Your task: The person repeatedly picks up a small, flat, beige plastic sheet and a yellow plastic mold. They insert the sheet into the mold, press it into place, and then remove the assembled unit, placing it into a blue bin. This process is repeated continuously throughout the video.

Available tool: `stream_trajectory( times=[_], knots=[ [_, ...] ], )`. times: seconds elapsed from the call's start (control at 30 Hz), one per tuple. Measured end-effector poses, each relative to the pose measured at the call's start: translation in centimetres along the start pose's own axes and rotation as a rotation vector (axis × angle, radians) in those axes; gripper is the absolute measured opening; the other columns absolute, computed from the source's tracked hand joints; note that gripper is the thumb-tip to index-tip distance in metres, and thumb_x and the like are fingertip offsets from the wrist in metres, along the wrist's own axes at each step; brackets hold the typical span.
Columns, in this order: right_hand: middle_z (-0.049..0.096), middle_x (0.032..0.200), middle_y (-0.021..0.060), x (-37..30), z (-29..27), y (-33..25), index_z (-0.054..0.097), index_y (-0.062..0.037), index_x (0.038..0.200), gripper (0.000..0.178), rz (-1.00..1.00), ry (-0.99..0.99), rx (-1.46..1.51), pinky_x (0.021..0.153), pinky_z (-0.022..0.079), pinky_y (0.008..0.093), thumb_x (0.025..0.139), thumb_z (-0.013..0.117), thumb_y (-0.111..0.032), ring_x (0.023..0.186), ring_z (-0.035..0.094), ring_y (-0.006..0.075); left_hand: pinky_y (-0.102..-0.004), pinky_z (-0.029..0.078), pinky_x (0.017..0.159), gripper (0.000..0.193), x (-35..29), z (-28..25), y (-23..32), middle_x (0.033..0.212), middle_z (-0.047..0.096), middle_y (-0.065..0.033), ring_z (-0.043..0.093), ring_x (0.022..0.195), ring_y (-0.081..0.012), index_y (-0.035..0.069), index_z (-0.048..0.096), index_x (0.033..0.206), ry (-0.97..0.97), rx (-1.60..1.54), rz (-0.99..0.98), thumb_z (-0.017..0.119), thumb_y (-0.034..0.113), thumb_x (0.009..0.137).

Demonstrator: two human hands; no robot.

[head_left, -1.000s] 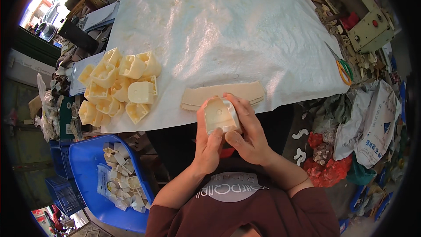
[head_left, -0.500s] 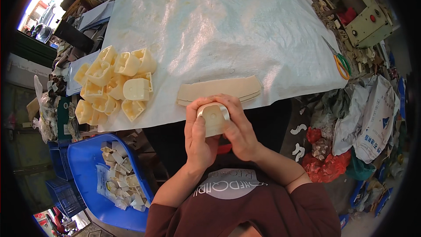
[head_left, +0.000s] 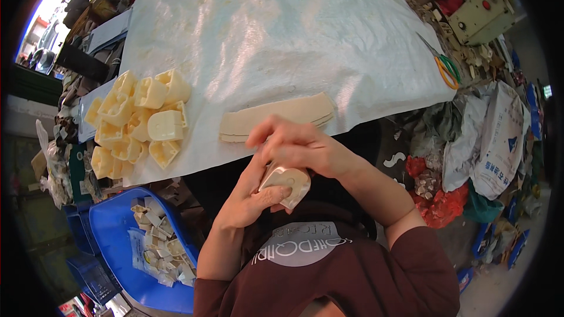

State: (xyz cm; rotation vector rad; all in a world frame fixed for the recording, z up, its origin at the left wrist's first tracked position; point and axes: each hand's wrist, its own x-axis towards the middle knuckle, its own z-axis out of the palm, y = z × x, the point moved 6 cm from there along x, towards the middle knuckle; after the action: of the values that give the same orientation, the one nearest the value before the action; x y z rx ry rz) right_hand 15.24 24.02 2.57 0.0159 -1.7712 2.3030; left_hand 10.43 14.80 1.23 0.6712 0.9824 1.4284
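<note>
My left hand (head_left: 243, 201) is closed round a cream moulded plastic piece (head_left: 294, 182), its thumb lying across the smooth rounded face. The piece is tilted and held near my chest, off the table's front edge. My right hand (head_left: 308, 148) crosses over the top of my left fingers, its own fingers bent and blurred by motion. Whether it grips anything cannot be made out. Just beyond the hands lie flat, slightly curved beige strips (head_left: 279, 113), stacked on the table sheet. The far side of the held piece is hidden by my hands.
A pile of similar pale-yellow plastic pieces (head_left: 120, 108) sits on the white sheet (head_left: 282, 35) at left. Below it stands a blue tub (head_left: 111, 240) of cream parts. Scissors (head_left: 445, 67) with green and orange handles lie at the right edge. Bags (head_left: 493, 147) stand at right.
My right hand has let go of the piece's side and moved up over my left fingers. The piece has tilted and dropped slightly in my left hand. The whole view has shifted a little.
</note>
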Motion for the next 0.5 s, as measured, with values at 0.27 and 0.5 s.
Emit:
stream_trajectory(
  times=[0.27,0.5],
  knots=[
    [0.049,0.117,0.0113,-0.6,0.1,-0.6,0.06,-0.0029,0.098,0.027,-0.209,0.031,-0.504,0.089,0.041,0.0325,0.092,0.049,-0.027,0.106,0.048,0.018,-0.0216,0.046,0.06,0.059,0.0,-0.8,-0.5,0.095,0.053,-0.0082,0.057,0.076,-0.0123,-0.003,0.037,0.125,0.004,-0.006,-0.105,0.06,0.025,0.078],
    [0.044,0.12,0.0129,-2.4,0.6,1.2,0.049,-0.003,0.121,0.035,-0.075,0.24,-0.003,0.082,0.047,0.0315,0.097,0.034,-0.025,0.109,0.045,0.0219,-0.0245,0.042,0.046,0.044,0.6,0.0,0.6,0.093,0.054,-0.0107,0.058,0.067,-0.0172,0.003,0.039,0.117,0.155,-0.027,0.21,0.056,0.031,0.087]
  ],
)
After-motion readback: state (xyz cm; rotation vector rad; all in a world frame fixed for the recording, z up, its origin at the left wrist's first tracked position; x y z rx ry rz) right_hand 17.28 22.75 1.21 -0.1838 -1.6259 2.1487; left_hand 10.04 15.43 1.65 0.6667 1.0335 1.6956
